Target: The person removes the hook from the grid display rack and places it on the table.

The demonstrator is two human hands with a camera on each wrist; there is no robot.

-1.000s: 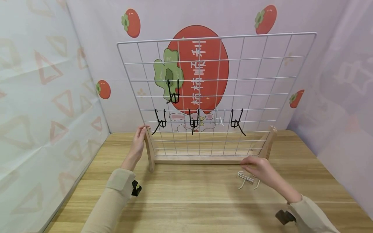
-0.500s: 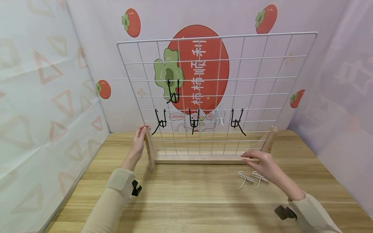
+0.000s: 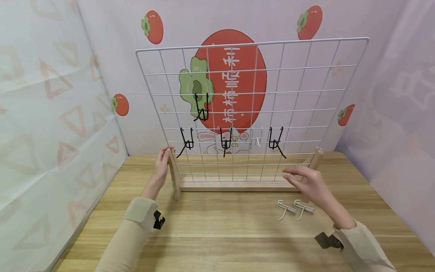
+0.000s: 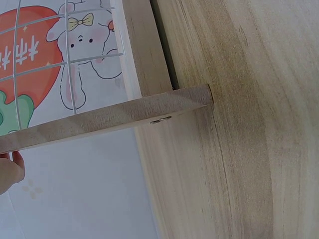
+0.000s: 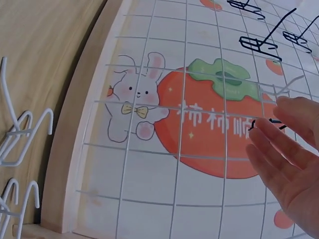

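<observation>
A white wire grid panel [image 3: 244, 90] stands in a wooden stand [image 3: 234, 186]. My left hand [image 3: 161, 166] pinches the top of the stand's left upright [image 4: 107, 117], its fingertips just at the left edge of that view. My right hand [image 3: 310, 183] hovers before the grid's lower right, thumb and fingers apart with nothing between them. Black hooks hang on the grid: one [image 3: 202, 109] higher up, and a left one [image 3: 187, 141], a middle one [image 3: 225, 141] and a right one [image 3: 276, 141] in a lower row. A white hook [image 3: 256, 140] hangs in that row too.
Two loose white hooks, a left one [image 3: 287, 208] and a right one [image 3: 303, 207], lie on the wooden table [image 3: 221, 230] below my right hand. A printed cloth backdrop [image 3: 292, 22] stands behind the grid, with cloth walls at both sides.
My right hand has risen from beside the loose white hooks towards the grid, and its thumb and fingers have spread apart. The left hand and the hooks stay put.
</observation>
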